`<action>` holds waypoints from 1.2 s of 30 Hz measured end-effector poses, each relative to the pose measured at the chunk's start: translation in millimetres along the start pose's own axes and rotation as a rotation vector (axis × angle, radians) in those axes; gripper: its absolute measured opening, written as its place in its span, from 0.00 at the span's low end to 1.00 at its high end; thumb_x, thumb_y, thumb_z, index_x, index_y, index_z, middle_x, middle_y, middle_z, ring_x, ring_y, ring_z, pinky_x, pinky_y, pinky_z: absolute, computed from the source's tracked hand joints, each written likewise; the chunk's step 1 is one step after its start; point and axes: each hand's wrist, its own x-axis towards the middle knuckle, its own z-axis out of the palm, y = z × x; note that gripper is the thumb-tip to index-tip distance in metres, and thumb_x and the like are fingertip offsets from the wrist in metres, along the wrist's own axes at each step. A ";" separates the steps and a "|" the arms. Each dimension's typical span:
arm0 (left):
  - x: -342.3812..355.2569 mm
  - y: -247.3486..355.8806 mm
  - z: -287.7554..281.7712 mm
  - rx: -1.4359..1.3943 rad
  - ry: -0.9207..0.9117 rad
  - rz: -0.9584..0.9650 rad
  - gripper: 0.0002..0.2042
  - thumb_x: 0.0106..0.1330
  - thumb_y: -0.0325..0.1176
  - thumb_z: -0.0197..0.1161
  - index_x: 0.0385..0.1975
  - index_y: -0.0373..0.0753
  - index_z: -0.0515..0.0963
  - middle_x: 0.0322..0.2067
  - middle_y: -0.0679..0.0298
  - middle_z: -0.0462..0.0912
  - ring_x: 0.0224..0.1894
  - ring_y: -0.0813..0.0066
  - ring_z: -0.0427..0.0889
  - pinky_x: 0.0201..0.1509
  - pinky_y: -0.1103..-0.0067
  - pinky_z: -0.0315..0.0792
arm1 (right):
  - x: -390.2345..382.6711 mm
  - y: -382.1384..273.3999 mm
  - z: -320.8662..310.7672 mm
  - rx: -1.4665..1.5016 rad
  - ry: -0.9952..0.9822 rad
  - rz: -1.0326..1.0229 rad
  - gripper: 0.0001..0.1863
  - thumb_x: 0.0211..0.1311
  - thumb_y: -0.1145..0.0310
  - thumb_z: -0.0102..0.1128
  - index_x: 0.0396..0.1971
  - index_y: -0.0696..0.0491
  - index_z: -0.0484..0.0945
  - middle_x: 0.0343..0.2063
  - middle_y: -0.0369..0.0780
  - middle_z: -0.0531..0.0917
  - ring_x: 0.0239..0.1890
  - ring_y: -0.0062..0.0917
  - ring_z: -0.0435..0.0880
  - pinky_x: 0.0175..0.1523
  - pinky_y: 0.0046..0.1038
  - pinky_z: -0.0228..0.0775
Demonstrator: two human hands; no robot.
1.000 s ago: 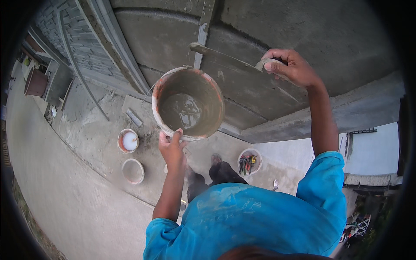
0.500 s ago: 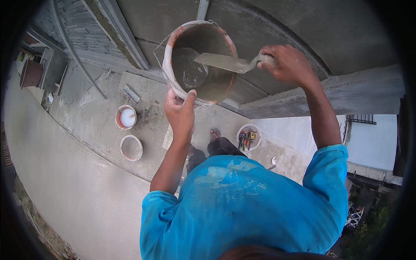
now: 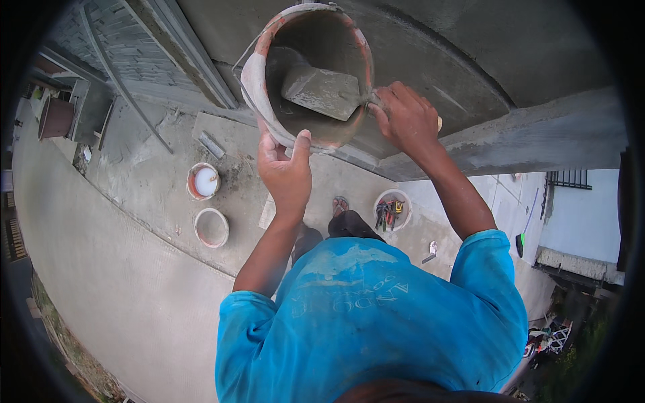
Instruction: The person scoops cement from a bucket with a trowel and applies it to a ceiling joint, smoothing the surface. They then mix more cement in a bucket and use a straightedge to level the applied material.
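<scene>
The trowel now reaches deeper into the bucket, the right grip wrapped round the trowel's handle, the left grip clasping the bucket's near rim.

Faded lettering marks the blue shirt.

Around the bucket, room to pass opens at eight o'clock; the wall blocks two, the right hand four, the left hand six.
</scene>
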 end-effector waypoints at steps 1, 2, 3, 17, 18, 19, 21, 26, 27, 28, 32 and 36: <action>6.6 5.9 -1.9 -0.038 0.019 -0.096 0.15 0.66 0.19 0.61 0.52 0.28 0.71 0.56 0.53 0.78 0.47 0.74 0.83 0.43 0.79 0.82 | 1.7 -0.8 -15.9 0.019 0.011 0.016 0.12 0.56 0.63 0.69 0.39 0.50 0.83 0.37 0.38 0.82 0.40 0.32 0.85 0.41 0.38 0.78; 14.1 8.9 -3.1 -0.092 0.047 -0.115 0.14 0.66 0.20 0.62 0.50 0.30 0.72 0.52 0.55 0.80 0.45 0.75 0.83 0.42 0.78 0.82 | 10.5 1.9 -31.8 0.030 0.029 0.026 0.12 0.57 0.62 0.69 0.39 0.50 0.83 0.38 0.38 0.82 0.41 0.32 0.85 0.41 0.38 0.78; 19.3 10.7 -6.2 -0.146 0.071 -0.135 0.13 0.66 0.21 0.62 0.49 0.32 0.72 0.48 0.58 0.81 0.43 0.76 0.83 0.41 0.78 0.82 | 25.1 4.9 -51.7 0.073 0.047 0.009 0.13 0.58 0.62 0.68 0.40 0.50 0.83 0.37 0.38 0.82 0.40 0.32 0.85 0.42 0.37 0.77; 11.3 9.3 -32.6 -0.173 0.076 -0.229 0.13 0.65 0.24 0.63 0.49 0.34 0.74 0.44 0.60 0.82 0.41 0.76 0.84 0.35 0.80 0.81 | 177.5 51.1 -215.3 0.551 -0.110 0.386 0.17 0.69 0.59 0.58 0.48 0.54 0.85 0.31 0.34 0.81 0.36 0.21 0.78 0.39 0.27 0.70; 13.4 8.2 -31.0 -0.175 0.065 -0.231 0.13 0.65 0.24 0.63 0.49 0.34 0.74 0.44 0.60 0.82 0.41 0.76 0.84 0.35 0.80 0.81 | 179.1 58.5 -218.6 0.473 -0.058 0.279 0.16 0.69 0.58 0.60 0.45 0.54 0.85 0.29 0.32 0.80 0.33 0.19 0.76 0.37 0.25 0.69; 10.7 7.4 -32.7 -0.172 0.045 -0.245 0.14 0.66 0.24 0.63 0.50 0.34 0.74 0.44 0.59 0.82 0.41 0.77 0.84 0.36 0.79 0.81 | 173.2 68.7 -220.2 0.393 -0.011 0.187 0.15 0.69 0.57 0.61 0.41 0.55 0.84 0.27 0.30 0.78 0.30 0.16 0.74 0.35 0.24 0.67; 9.2 10.3 -37.4 -0.182 0.042 -0.220 0.14 0.66 0.23 0.63 0.50 0.34 0.73 0.45 0.59 0.82 0.41 0.77 0.84 0.36 0.79 0.82 | 161.8 73.0 -191.8 0.266 -0.051 0.030 0.15 0.68 0.57 0.62 0.39 0.55 0.84 0.25 0.31 0.78 0.27 0.17 0.73 0.35 0.25 0.68; 11.3 -3.2 -14.1 -0.129 -0.072 -0.085 0.18 0.66 0.20 0.61 0.55 0.26 0.72 0.61 0.49 0.72 0.50 0.75 0.81 0.48 0.81 0.78 | 77.4 13.2 -105.7 -0.049 -0.486 0.022 0.20 0.58 0.59 0.64 0.47 0.54 0.85 0.37 0.51 0.87 0.45 0.43 0.85 0.50 0.41 0.77; 11.5 -5.7 -6.9 -0.075 -0.094 0.030 0.17 0.66 0.19 0.61 0.55 0.24 0.72 0.67 0.47 0.66 0.53 0.74 0.80 0.49 0.81 0.78 | 67.5 4.6 -90.0 -0.075 -0.532 0.041 0.19 0.57 0.59 0.64 0.45 0.54 0.86 0.36 0.50 0.87 0.44 0.43 0.86 0.48 0.42 0.78; 9.1 -8.4 -1.9 -0.024 -0.123 0.147 0.17 0.66 0.19 0.61 0.54 0.22 0.72 0.72 0.45 0.61 0.55 0.74 0.79 0.50 0.81 0.77 | 59.7 -1.5 -74.9 -0.102 -0.576 0.061 0.18 0.56 0.59 0.64 0.43 0.54 0.86 0.35 0.49 0.87 0.44 0.42 0.86 0.47 0.43 0.78; -5.7 -4.6 6.2 0.183 -0.157 0.321 0.25 0.67 0.18 0.61 0.63 0.20 0.64 0.67 0.48 0.62 0.62 0.71 0.74 0.59 0.78 0.73 | 36.2 -10.7 -16.0 -0.168 -0.499 0.093 0.15 0.58 0.61 0.67 0.43 0.51 0.85 0.36 0.43 0.85 0.40 0.40 0.86 0.42 0.41 0.79; -8.1 0.9 11.2 0.110 -0.120 0.282 0.18 0.66 0.19 0.62 0.55 0.21 0.70 0.73 0.45 0.55 0.61 0.70 0.76 0.49 0.81 0.79 | 16.7 -4.4 1.1 -0.066 -0.046 -0.052 0.13 0.56 0.63 0.69 0.40 0.49 0.84 0.35 0.39 0.83 0.36 0.36 0.86 0.39 0.38 0.79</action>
